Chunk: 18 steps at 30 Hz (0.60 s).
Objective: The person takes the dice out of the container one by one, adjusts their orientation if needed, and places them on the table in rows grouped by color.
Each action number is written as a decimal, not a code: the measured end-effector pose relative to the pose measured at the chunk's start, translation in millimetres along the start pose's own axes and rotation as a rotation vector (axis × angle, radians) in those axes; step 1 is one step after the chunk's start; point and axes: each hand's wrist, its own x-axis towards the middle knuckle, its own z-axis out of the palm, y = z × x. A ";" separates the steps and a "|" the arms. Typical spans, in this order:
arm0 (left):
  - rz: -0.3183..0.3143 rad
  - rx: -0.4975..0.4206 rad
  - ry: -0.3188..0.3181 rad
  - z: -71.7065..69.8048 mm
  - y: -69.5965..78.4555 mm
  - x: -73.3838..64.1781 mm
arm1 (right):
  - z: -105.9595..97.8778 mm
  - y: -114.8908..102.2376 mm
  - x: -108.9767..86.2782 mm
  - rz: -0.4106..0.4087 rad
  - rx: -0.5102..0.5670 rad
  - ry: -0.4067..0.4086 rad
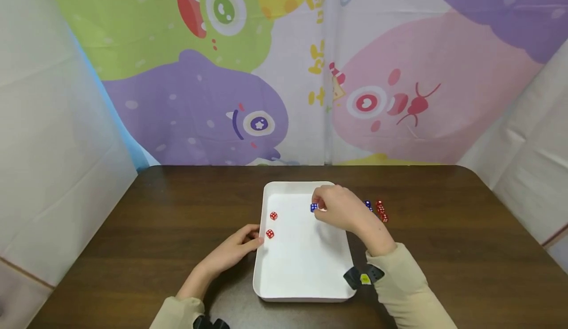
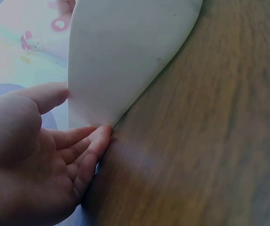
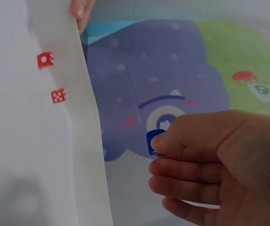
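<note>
My right hand (image 1: 339, 208) pinches a blue die (image 1: 314, 207) with white pips between thumb and fingertip, above the far right part of the white tray (image 1: 306, 265). In the right wrist view the thumb covers part of that blue die (image 3: 154, 142). My left hand (image 1: 232, 250) holds the tray's left side. The left wrist view shows its thumb at the rim and its fingertips by the wall's lower edge. Inside the tray, along the left wall, lie two red dice: the farther red die (image 1: 273, 215) and the nearer red die (image 1: 269, 234).
Right of the tray on the dark wooden table (image 1: 443, 250), several red dice (image 1: 381, 210) stand in a row. Beside them are blue dice (image 1: 368, 204), partly hidden behind my right hand. A cartoon-printed curtain (image 1: 301, 122) hangs along the table's far edge.
</note>
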 end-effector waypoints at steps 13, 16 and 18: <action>-0.007 0.007 0.002 -1.2 -0.9 0.9 | -6.4 34.3 -31.6 0.074 0.086 0.120; -0.006 0.005 -0.007 -1.6 -0.8 0.5 | -7.1 41.2 -38.4 0.070 0.073 0.138; -0.009 0.001 -0.007 -1.8 -0.7 -0.2 | -8.1 45.1 -42.5 0.066 0.065 0.149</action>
